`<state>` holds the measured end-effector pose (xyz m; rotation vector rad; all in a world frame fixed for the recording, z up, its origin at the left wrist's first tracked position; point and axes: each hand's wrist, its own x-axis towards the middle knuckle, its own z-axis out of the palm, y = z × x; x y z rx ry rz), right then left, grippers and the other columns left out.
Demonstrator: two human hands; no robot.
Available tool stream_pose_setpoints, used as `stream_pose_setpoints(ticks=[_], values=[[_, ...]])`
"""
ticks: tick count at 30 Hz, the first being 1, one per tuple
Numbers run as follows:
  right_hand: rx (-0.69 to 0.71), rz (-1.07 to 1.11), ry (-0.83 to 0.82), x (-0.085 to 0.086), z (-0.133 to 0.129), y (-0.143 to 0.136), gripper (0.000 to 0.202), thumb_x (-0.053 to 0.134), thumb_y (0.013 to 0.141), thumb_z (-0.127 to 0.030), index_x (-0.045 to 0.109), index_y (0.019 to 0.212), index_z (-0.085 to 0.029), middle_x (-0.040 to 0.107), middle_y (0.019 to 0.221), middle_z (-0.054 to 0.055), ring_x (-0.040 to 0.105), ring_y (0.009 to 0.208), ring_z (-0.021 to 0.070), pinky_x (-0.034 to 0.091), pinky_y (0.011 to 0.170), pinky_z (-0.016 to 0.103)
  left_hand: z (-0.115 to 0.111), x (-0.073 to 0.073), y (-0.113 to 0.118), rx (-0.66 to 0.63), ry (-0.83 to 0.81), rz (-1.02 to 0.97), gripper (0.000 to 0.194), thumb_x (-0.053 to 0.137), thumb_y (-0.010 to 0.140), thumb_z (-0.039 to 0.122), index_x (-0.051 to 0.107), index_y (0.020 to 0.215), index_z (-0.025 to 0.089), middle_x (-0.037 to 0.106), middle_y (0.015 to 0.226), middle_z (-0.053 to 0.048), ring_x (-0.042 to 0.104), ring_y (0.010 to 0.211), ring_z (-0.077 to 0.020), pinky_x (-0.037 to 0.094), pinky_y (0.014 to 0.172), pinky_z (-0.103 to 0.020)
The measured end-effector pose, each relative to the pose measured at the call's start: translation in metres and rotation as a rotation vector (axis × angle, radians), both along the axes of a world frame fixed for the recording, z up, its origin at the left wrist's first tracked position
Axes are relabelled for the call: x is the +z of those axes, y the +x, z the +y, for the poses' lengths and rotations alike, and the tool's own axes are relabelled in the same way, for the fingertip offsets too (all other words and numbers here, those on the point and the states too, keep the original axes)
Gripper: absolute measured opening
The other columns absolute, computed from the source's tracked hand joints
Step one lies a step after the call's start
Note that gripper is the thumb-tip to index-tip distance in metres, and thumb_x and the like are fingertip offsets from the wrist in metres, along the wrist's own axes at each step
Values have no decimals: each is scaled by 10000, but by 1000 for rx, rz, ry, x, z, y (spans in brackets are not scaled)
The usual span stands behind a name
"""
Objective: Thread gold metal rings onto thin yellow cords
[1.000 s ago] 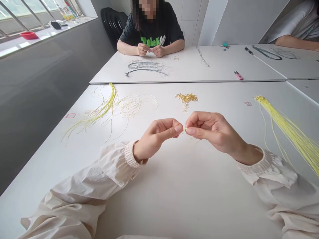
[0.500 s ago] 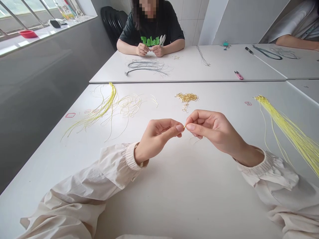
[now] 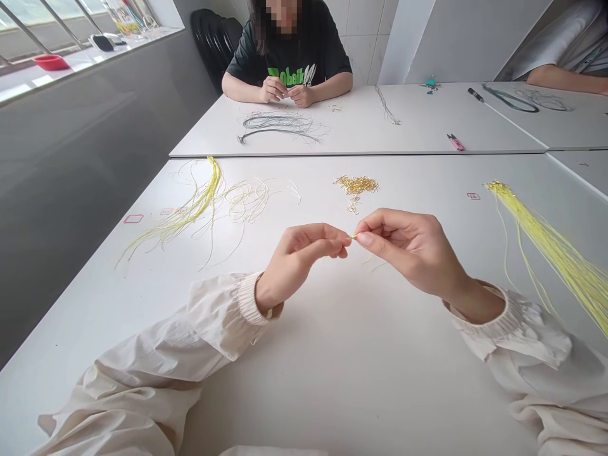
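In front of me my right hand (image 3: pixel 403 244) pinches a tiny gold-coloured metal piece (image 3: pixel 352 237) between thumb and forefinger. A bit of yellow seems to show beside it, too small to make out. My left hand (image 3: pixel 304 253) meets it from the other side, its fingertips closed at the piece and the thumb set a little back from the tip. Beyond the hands lies a heap of small gold-coloured metal pieces (image 3: pixel 357 185). A yellow cord bundle (image 3: pixel 211 190) with loose strands spreads to the left, and another yellow cord bundle (image 3: pixel 541 234) runs off to the right.
Across the white table (image 3: pixel 351 380) a person (image 3: pixel 287 57) handles something small above grey cords (image 3: pixel 278 123). Pink thread snips (image 3: pixel 455 142) lie on the far table. Another person's arm (image 3: pixel 565 79) rests at the far right. A red dish (image 3: pixel 51 62) stands on the windowsill.
My left thumb has drawn back slightly from the fingertip, leaving more of the gold-coloured piece showing. Both hands otherwise stay nearly in place.
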<state>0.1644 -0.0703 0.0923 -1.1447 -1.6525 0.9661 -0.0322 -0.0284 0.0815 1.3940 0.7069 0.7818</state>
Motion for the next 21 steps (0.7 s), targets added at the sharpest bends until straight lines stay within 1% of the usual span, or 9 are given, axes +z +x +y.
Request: stream_pose_setpoints(ticks=[2, 4, 6, 8, 12, 18, 21], values=[[-18, -10, -10, 0, 0, 0, 120, 598, 926, -282, 654, 841, -220, 597, 735, 19, 497, 649, 136, 403, 590, 293, -3, 0, 1, 52, 157, 40, 115, 707, 812, 228, 736, 902, 163, 703, 830, -61, 632, 803, -175, 522, 810, -325], [-19, -13, -20, 0, 0, 0, 133, 599, 922, -282, 647, 820, -212, 582, 722, 17, 484, 641, 133, 397, 582, 290, -5, 0, 2, 79, 271, 68, 131, 738, 799, 234, 738, 909, 164, 718, 858, -64, 644, 806, -178, 536, 818, -329], [-7, -5, -31, 0, 1, -1, 143, 600, 918, -272, 638, 799, -203, 561, 701, 11, 473, 632, 127, 390, 574, 283, -6, 0, 3, 99, 331, 74, 109, 732, 818, 250, 744, 884, 165, 730, 864, -67, 656, 810, -180, 542, 813, -327], [15, 13, -43, 0, 0, -1, 146, 596, 920, -259, 636, 794, -197, 546, 688, 5, 464, 626, 120, 386, 569, 276, -7, 0, 3, 115, 351, 74, 103, 712, 844, 264, 748, 849, 168, 736, 853, -66, 667, 811, -184, 544, 802, -324], [59, 38, -54, 1, -1, -2, 133, 589, 924, -246, 657, 823, -192, 588, 721, 11, 497, 647, 120, 405, 583, 268, -6, 1, 2, 114, 314, 93, 169, 676, 878, 285, 743, 779, 166, 727, 795, -57, 668, 778, -176, 542, 773, -309], [40, 27, -51, 1, -1, -2, 114, 596, 918, -250, 680, 862, -198, 653, 773, 30, 536, 682, 139, 425, 599, 276, -5, 3, 2, 83, 155, 56, 216, 644, 896, 288, 733, 754, 153, 700, 725, -50, 646, 740, -157, 532, 754, -287], [26, 19, -46, 1, -1, -2, 111, 595, 918, -246, 682, 864, -202, 641, 760, 28, 526, 672, 137, 421, 594, 276, -4, 2, 3, 94, 130, 51, 217, 642, 889, 287, 721, 740, 150, 691, 716, -50, 636, 729, -156, 530, 758, -295]])
